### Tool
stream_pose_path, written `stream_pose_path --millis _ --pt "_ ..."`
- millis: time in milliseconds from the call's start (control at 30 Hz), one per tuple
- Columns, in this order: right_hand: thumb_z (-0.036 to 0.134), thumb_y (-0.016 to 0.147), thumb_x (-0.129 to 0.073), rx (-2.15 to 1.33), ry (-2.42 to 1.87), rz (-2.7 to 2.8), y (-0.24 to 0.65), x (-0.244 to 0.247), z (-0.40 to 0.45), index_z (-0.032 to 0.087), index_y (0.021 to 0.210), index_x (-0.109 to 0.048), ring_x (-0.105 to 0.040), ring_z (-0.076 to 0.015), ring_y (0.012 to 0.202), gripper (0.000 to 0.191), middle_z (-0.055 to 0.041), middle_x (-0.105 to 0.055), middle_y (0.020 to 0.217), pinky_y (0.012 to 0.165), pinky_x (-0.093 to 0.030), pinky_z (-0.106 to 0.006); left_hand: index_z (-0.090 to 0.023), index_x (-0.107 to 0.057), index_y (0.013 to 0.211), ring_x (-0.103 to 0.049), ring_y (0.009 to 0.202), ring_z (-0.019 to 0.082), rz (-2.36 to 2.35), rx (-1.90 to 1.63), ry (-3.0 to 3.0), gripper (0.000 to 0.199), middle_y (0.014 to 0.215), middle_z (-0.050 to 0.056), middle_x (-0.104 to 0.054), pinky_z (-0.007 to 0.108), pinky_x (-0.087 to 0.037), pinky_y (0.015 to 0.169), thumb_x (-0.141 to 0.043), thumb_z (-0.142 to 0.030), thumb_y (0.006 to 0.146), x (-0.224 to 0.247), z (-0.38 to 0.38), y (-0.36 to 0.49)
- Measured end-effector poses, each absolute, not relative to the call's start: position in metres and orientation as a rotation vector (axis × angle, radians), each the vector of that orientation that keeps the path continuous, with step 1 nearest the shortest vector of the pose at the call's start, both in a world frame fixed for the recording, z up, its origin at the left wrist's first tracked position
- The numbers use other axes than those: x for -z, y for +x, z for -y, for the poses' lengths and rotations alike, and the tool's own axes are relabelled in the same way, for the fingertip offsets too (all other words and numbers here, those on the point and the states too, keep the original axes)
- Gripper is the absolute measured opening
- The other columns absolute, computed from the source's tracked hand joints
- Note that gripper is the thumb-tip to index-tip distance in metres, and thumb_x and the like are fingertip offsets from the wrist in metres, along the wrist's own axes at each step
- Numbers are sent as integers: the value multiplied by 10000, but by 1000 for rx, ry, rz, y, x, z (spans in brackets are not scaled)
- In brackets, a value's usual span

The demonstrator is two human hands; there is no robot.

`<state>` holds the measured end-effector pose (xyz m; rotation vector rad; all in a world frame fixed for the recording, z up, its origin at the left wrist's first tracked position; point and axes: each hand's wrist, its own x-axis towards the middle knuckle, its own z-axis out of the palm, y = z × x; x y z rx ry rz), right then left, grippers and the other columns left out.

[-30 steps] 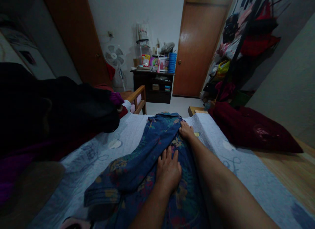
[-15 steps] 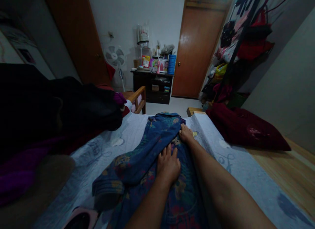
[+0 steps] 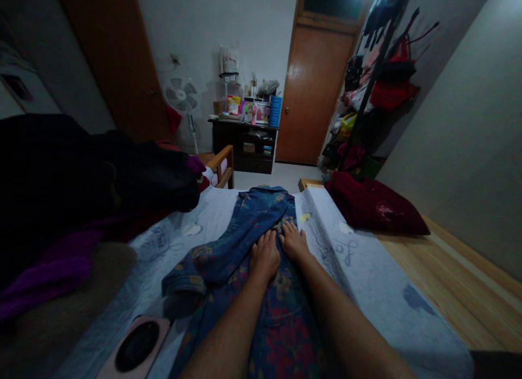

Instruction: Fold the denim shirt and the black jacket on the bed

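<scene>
A blue floral garment (image 3: pixel 281 335) lies lengthwise on the pale patterned bed sheet (image 3: pixel 367 292), its collar at the far end. One sleeve is folded across the front, with the cuff sticking out to the left. Flat on the garment's middle rests my left hand (image 3: pixel 266 256), fingers pointing away and touching the folded sleeve. Just right of it, my right hand (image 3: pixel 294 242) lies palm down on the cloth near the garment's right edge, fingers spread. Neither hand grips the fabric.
A pink device with a round black part (image 3: pixel 137 346) lies at the lower left. Dark clothes (image 3: pixel 134 172) are heaped on the left. A maroon folded cloth (image 3: pixel 375 204) sits at the right by a wooden board (image 3: pixel 440 270). A wooden chair (image 3: pixel 225 164) stands beyond.
My right hand has come back from the garment's far right edge to beside my left hand, its fingers now spread flat. The camera view has shifted somewhat.
</scene>
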<state>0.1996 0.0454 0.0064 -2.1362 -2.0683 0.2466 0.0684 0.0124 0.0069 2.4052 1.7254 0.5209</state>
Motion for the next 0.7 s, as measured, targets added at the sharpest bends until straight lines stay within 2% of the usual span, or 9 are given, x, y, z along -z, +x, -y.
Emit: stream_pose_path --millis 233,500,700 --pt "365 949 -317 -219 -2110 2090 190 -7 44 184 1476 -327 -196 -240 1439 557 -75 -225 1566 1135 -185 -445 -218 -486 1357 -360 1329 235 -1743 -483 2424 452 1468 92 -413 421 -367 1043 -345 -214 927 -12 -8 68" --pt "519 920 -352 -250 -2077 2125 183 -11 129 299 1478 -320 -147 -267 1450 601 -5 -192 1572 1147 -113 -509 -214 -504 1334 -364 1317 242 -1735 -474 2420 450 1470 89 -406 418 -348 1042 -340 -199 915 -15 -6 70" --pt "535 916 -353 -209 -2056 2096 179 -15 140 286 1467 -348 -173 -276 1441 604 -30 -240 1562 1141 -101 -501 -211 -507 1315 -365 1314 234 -1726 -442 2431 426 1475 83 -401 417 -345 1040 -322 -230 931 -20 -3 71"
